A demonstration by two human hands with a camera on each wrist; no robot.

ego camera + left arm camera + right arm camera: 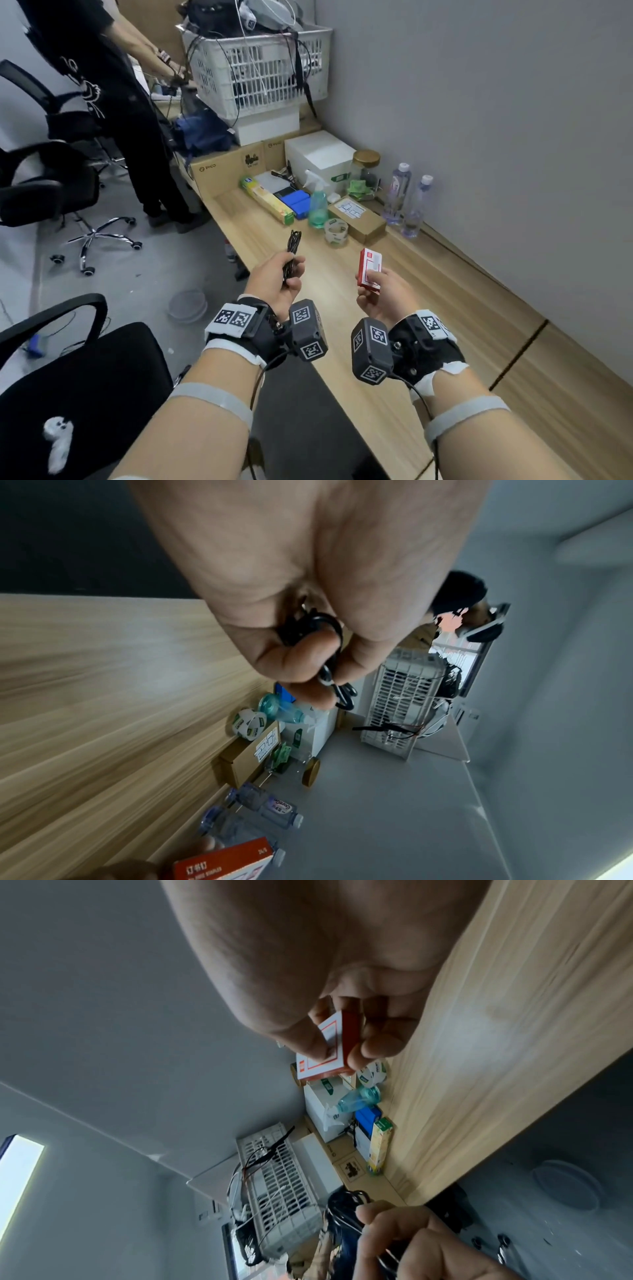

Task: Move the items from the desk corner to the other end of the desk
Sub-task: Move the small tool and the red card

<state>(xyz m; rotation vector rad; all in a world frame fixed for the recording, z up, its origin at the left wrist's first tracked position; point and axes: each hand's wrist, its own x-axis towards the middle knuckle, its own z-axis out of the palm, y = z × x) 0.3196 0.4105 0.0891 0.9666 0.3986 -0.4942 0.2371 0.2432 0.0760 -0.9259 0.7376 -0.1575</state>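
The carrying step is in hand: the left hand (274, 279) grips a bundled black cable (293, 251), the right hand (380, 294) pinches a red staple box (369, 270), both above the desk (394, 394). Other items wait at the far corner; next, put these down on the near bare wood, away from its left edge

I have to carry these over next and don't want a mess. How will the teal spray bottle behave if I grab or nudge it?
The spray bottle stands upright, tall on a small base, so a sideways nudge would probably tip it. It looks like thin clear plastic, likely light and slightly squeezable. Crowded by the tape roll and blue box, it is probably best lifted by the neck.
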